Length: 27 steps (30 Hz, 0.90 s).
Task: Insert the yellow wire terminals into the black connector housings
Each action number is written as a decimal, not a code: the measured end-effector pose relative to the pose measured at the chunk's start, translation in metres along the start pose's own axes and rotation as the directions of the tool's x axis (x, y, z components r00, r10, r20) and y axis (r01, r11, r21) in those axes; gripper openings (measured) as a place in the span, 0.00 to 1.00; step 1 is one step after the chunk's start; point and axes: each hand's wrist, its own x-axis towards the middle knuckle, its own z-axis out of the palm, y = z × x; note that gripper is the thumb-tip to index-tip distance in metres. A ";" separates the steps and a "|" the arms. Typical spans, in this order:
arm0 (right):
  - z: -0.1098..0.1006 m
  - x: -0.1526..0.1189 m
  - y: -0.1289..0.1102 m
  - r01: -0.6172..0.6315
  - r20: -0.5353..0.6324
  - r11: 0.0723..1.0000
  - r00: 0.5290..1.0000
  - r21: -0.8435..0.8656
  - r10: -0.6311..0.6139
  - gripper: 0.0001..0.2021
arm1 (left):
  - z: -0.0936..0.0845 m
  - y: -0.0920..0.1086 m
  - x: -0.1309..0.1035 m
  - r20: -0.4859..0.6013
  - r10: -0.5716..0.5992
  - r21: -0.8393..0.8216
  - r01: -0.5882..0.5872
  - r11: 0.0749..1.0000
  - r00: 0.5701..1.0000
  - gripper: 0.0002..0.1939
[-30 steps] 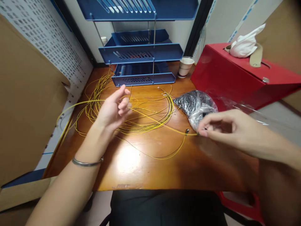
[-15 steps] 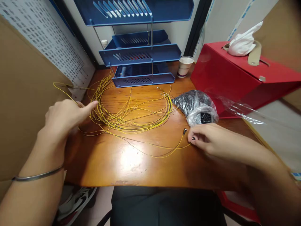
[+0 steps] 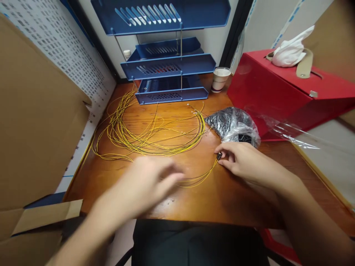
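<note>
A loose coil of thin yellow and dark wires (image 3: 155, 150) lies on the wooden table. From it, wires run right to small black connectors (image 3: 219, 156), which my right hand (image 3: 238, 157) pinches between thumb and fingers. My left hand (image 3: 155, 177) is smeared by motion over the front of the coil, close to the wires leading to the connectors; whether its fingers hold anything does not show. Just behind my right hand rests a clear plastic bag (image 3: 233, 123) filled with small black pieces.
A blue tiered letter tray (image 3: 172, 96) stands at the back, a paper cup (image 3: 220, 79) beside it. On the right is a red tissue box (image 3: 271, 99). Cardboard (image 3: 33, 111) walls the left side. The wooden table (image 3: 194, 207) ends just before my lap.
My left hand has swept right from the coil's left side towards the middle. My right hand has shifted slightly left and up, and the two wire ends are now together at its fingertips.
</note>
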 end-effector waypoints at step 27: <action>0.010 0.012 -0.056 0.068 -0.164 0.360 0.956 0.930 0.242 0.16 | 0.092 0.029 0.039 -0.168 0.196 0.080 -0.185 0.979 0.966 0.14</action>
